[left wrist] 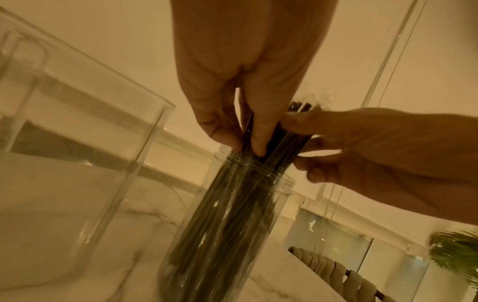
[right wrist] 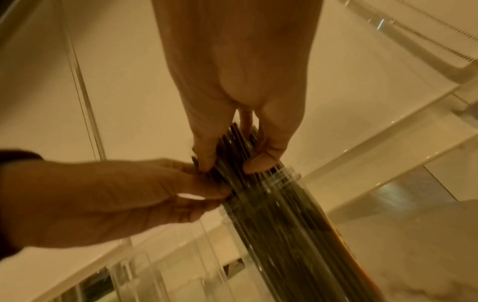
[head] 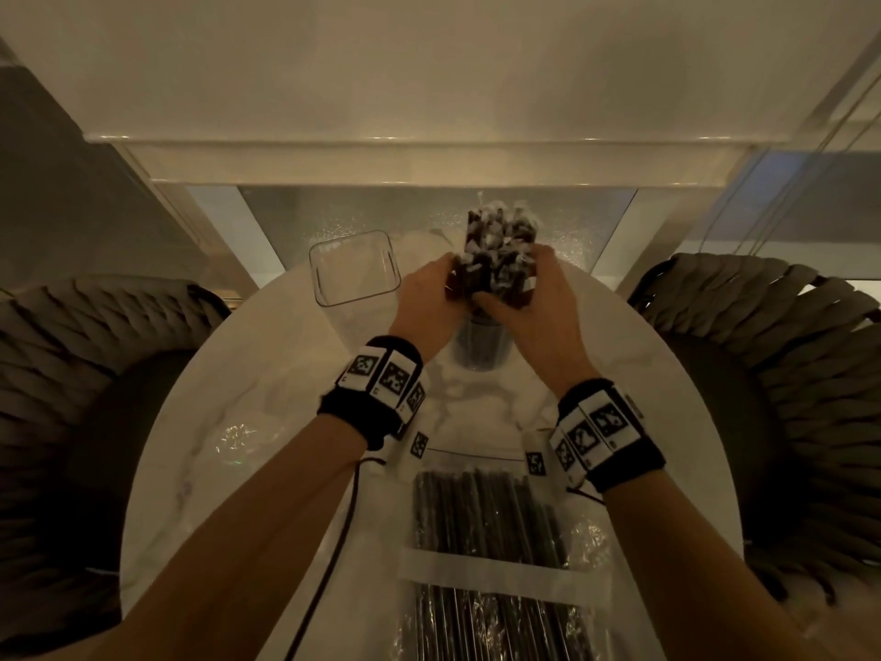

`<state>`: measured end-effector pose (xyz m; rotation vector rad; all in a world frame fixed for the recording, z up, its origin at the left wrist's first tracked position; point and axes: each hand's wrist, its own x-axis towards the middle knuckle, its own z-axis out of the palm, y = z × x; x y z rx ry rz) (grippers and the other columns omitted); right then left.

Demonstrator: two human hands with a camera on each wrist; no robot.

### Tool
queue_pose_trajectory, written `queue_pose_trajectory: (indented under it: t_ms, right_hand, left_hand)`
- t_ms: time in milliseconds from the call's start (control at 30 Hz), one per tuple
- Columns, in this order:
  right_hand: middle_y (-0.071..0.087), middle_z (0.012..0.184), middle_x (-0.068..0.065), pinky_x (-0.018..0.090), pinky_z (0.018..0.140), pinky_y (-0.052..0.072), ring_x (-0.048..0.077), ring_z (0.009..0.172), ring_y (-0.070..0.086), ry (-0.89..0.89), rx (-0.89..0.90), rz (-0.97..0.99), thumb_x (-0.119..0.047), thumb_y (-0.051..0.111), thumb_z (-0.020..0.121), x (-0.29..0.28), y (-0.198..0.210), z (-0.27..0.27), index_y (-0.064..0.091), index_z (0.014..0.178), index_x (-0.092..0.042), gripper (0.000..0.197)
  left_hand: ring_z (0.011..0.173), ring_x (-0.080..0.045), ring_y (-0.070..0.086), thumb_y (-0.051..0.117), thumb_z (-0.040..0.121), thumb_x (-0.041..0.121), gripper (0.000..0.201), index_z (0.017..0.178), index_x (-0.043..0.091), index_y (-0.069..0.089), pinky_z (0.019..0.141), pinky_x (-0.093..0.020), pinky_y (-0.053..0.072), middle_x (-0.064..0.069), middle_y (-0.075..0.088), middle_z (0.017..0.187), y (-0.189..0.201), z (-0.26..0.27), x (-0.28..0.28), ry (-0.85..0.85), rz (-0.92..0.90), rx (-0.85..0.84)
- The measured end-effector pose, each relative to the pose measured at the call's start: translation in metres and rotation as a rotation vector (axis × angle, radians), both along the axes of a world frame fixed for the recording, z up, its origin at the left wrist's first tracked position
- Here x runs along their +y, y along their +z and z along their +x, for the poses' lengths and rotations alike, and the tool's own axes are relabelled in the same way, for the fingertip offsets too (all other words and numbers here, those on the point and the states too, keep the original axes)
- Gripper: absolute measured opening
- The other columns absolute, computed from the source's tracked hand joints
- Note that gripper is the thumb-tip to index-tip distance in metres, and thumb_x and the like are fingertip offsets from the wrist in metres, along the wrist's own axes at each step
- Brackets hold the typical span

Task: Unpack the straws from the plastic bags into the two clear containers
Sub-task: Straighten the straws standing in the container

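2 clear containers: round jar (head: 481, 348) and square tub (head: 353, 268) left of jar, 2 hands (head: 431, 298) (head: 529, 302) at jar mouth, 1 straw bundle (head: 496, 250) in jar, 1 bagged straw pack (head: 496, 565) nearer than jar, 2 chairs (head: 71, 398) (head: 801, 374) flanking

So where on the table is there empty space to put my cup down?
Bare white marble table lies left of the left hand, in front of the empty square clear container, and another patch right of the right hand. It is crowded around the round clear jar of dark straws and the near plastic bag of straws.
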<state>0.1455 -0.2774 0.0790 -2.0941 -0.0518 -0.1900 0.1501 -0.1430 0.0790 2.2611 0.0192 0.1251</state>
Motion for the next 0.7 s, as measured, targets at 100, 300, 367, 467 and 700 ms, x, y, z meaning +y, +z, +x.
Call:
queue_pose_trajectory:
  t_ms: [100,300,367,467,700]
  right_hand:
    - [0.068,0.106,0.008,0.019,0.079,0.045,0.014,0.090,0.060,-0.026,-0.020,-0.029,-0.021,0.067,0.084,0.002,0.005,0.015,0.061,0.110,-0.009,0.030]
    - [0.065,0.089,0.003,-0.004,0.059,0.038,0.003,0.069,0.056,0.065,0.052,-0.069,-0.009,0.066,0.081,-0.009,0.015,0.024,0.063,0.105,-0.008,0.024]
    - [0.066,0.092,0.003,0.015,0.073,0.055,0.010,0.077,0.065,0.071,0.123,0.121,-0.004,0.069,0.078,-0.018,0.011,0.020,0.057,0.108,-0.011,0.033]
    - [0.062,0.100,0.004,0.036,0.077,0.058,0.021,0.088,0.067,0.083,0.224,0.178,-0.008,0.073,0.075,-0.034,0.007,0.016,0.048,0.114,-0.019,0.048]
    - [0.063,0.111,0.002,0.030,0.084,0.049,0.018,0.098,0.061,0.151,0.172,-0.052,-0.034,0.080,0.069,-0.010,0.014,0.019,0.051,0.121,-0.013,0.064]
  left_hand:
    - [0.074,-0.021,0.054,0.066,0.081,0.010,0.014,0.089,-0.002,0.063,0.061,-0.011,0.036,-0.011,0.062,0.083,0.000,-0.008,0.001,0.018,0.019,-0.071]
    - [0.062,0.006,0.056,0.072,0.075,0.001,0.026,0.095,0.006,0.057,0.061,-0.001,0.045,0.005,0.062,0.078,0.002,-0.018,-0.001,0.007,-0.232,-0.055]
    - [0.064,-0.003,0.055,0.077,0.068,0.002,0.038,0.088,0.011,0.046,0.057,-0.009,0.046,0.005,0.055,0.074,0.001,-0.016,0.002,0.100,-0.276,-0.067]
    - [0.079,-0.026,0.057,0.084,0.060,0.009,0.056,0.095,0.015,0.042,0.064,-0.021,0.045,-0.010,0.053,0.096,-0.002,-0.014,0.009,0.178,-0.215,-0.074]
    - [0.112,-0.029,0.048,0.081,0.067,0.018,0.075,0.128,0.002,0.042,0.090,-0.024,0.039,-0.018,0.050,0.124,0.004,0.014,0.000,0.017,0.030,0.035]
